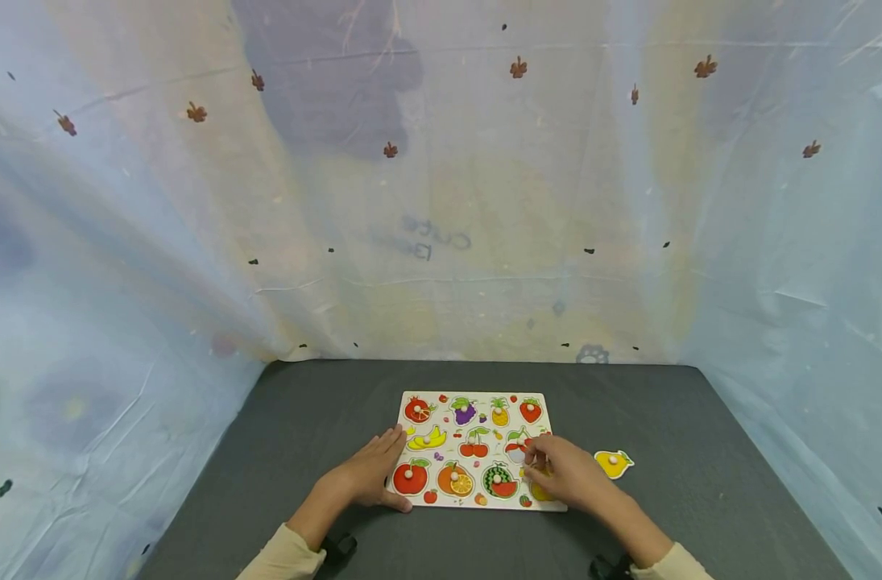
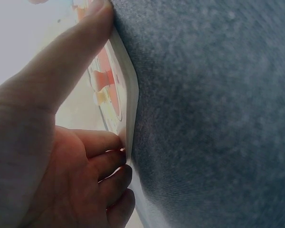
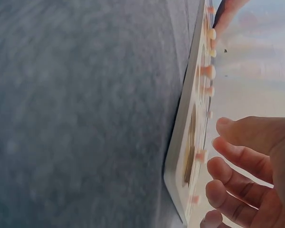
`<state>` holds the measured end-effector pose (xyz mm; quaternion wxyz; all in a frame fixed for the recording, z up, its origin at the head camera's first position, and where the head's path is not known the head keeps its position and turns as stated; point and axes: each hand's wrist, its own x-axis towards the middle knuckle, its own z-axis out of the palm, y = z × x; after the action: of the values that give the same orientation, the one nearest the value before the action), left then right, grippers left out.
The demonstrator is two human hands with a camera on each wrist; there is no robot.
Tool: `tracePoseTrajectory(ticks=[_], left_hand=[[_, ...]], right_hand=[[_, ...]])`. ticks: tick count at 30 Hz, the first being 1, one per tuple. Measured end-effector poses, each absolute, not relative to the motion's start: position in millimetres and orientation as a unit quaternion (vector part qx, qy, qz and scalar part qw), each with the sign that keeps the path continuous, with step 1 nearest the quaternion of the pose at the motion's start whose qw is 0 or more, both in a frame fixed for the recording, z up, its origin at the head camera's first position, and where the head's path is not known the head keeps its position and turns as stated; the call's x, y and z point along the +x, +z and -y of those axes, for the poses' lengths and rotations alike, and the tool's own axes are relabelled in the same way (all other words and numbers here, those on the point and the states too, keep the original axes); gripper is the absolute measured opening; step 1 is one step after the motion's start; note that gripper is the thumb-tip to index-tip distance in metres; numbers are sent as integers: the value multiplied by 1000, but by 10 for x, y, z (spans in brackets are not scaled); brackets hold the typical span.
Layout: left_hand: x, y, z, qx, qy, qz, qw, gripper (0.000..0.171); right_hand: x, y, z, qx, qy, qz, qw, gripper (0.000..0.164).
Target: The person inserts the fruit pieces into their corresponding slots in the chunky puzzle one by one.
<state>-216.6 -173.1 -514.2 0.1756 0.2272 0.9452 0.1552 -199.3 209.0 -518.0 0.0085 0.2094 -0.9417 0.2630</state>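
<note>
A white wooden fruit puzzle board point(image 1: 448, 463) lies flat on the dark table, its pieces carrying small knobs. My left hand point(image 1: 371, 471) rests along its left edge, fingers straight and thumb by the near left corner; the left wrist view shows the thumb point(image 2: 61, 64) and fingers touching the rim. Over the right side hovers my right hand point(image 1: 571, 471), partly hiding a yellow piece point(image 1: 542, 491) at the near right corner. In the right wrist view its fingers point(image 3: 240, 156) bend loosely, apart from the knobs, holding nothing visible. A knobbed piece point(image 3: 191, 152) sits there slightly raised in its slot.
A loose yellow fruit piece point(image 1: 613, 463) with a knob lies on the table point(image 1: 665, 515), right of the board. Behind and at both sides hangs a pale patterned curtain point(image 1: 455, 201). Dark straps circle both wrists near the cream sleeves point(image 1: 284, 554).
</note>
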Motion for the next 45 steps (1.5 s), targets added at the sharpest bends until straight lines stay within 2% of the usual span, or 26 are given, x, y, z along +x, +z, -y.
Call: tracePoseTrajectory(ticks=[16,26,45], left_hand=[[-2182,-5147,1733,233,146,-945,176,122],[-2164,-5133,1724,230,147,-947,170,122],[-2163,-5151,1725,232,153,-946,169,122]], right_hand=[[-1999,-5126,-2380,171,267,948,29,19],[-1996,-5138,-2587,119,263,957,18,16],[-2038,-5136,-2845,99,257,961,32,12]])
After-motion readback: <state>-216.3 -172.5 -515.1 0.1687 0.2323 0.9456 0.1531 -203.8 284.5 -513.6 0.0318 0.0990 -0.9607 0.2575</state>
